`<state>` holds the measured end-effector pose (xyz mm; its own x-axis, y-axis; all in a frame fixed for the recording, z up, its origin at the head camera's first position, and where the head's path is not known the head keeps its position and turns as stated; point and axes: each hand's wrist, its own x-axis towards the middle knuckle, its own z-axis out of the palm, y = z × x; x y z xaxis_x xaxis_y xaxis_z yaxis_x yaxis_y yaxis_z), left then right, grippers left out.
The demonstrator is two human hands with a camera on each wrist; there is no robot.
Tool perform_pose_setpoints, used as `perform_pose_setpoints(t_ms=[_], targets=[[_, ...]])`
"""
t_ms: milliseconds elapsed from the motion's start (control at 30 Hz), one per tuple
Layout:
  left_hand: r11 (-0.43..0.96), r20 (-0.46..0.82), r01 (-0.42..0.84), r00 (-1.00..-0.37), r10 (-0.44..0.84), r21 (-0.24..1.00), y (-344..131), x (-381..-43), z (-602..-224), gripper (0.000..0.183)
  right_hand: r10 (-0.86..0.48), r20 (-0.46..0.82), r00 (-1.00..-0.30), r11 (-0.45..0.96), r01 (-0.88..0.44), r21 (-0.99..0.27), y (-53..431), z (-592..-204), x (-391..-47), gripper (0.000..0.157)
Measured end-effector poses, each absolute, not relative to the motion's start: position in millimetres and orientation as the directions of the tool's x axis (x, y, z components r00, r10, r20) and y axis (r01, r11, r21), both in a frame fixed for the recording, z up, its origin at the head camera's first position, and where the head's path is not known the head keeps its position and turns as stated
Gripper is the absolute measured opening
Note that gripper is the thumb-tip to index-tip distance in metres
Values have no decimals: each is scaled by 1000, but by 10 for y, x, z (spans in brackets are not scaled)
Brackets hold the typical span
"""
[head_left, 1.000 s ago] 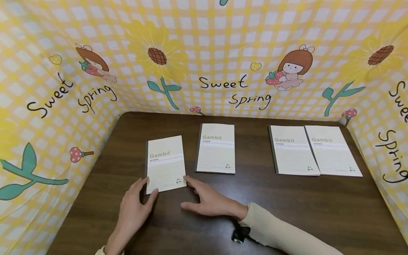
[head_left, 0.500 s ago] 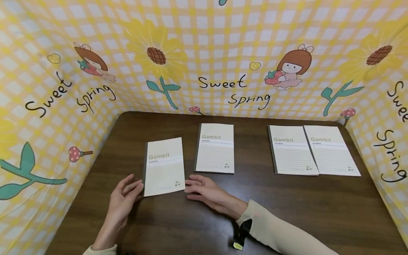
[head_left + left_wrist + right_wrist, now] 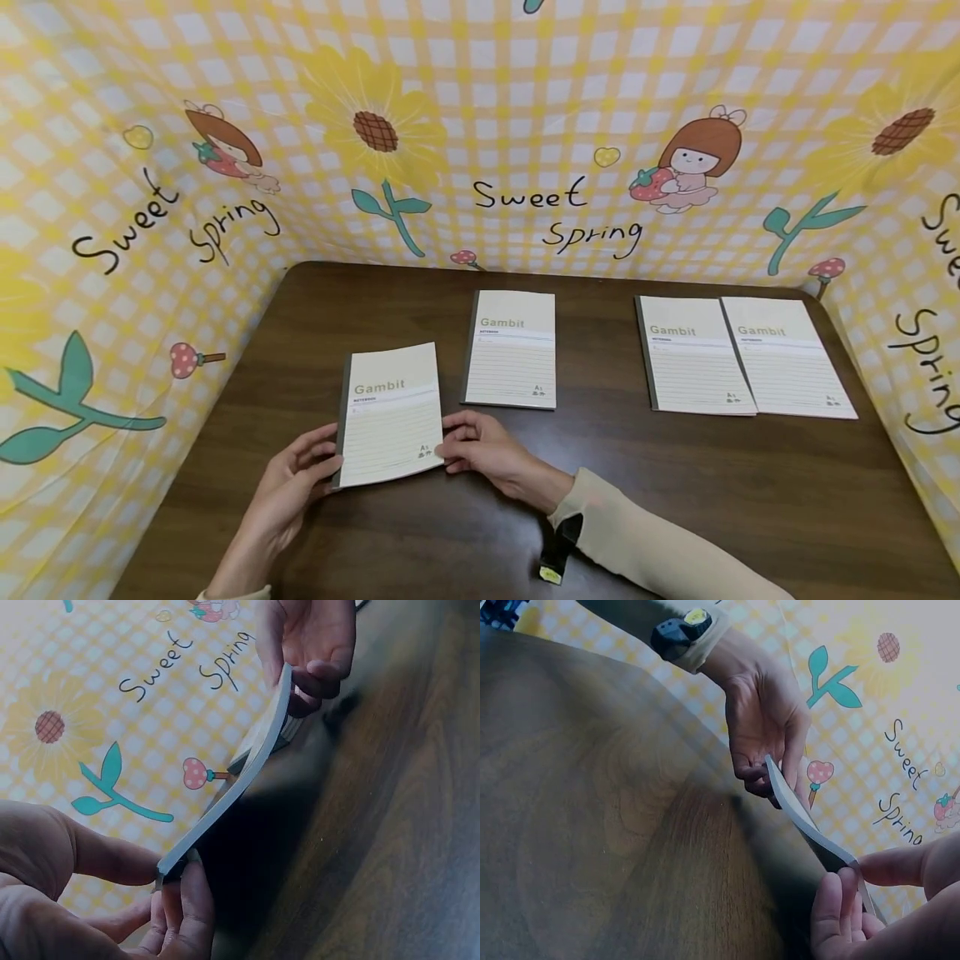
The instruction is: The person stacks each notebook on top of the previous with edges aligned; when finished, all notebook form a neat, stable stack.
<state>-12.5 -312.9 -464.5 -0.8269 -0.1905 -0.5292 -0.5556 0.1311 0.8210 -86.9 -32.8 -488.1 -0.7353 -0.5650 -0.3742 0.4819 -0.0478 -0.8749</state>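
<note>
A cream notebook (image 3: 390, 425) marked "Gambit", with a dark spine, is held between my two hands. My left hand (image 3: 287, 482) pinches its spine edge near the lower left corner, thumb on the cover and fingers underneath. At the opposite edge, my right hand (image 3: 491, 457) grips the lower right corner the same way. Both wrist views show the notebook (image 3: 229, 791) edge-on, bowed between the hands and raised over the table with a dark shadow below. Another Gambit notebook (image 3: 512, 354) lies flat just beyond, right of the held one.
Toward the back right, two more Gambit notebooks (image 3: 693, 358) lie side by side, the right one (image 3: 791, 358) meeting the other's edge. The dark wooden table (image 3: 600, 533) is bordered by a yellow checked cloth (image 3: 510, 108) at the back and sides.
My left hand let go of the lower left corner, shifted outward, and now pinches the spine edge. My right hand took the other corner. The notebook came up off the table and toward me.
</note>
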Motion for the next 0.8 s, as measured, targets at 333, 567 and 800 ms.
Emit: perform_pose_setpoints(t_ms=[333, 567, 800], targets=[[104, -471, -496, -860, -196, 862, -3065, -155, -4633, 61, -546, -291, -786, -29, 365, -930, -262, -4880, -893, 43], [145, -358, -387, -914, -190, 911, -2879, -360, -4601, 58, -499, -214, -840, -4, 249, -968, -77, -4839, -981, 44], [168, -303, -331, -938, -172, 929, -2621, -636, -4671, 53, -429, -153, -890, 55, 144, -988, 159, -4855, -1084, 44]])
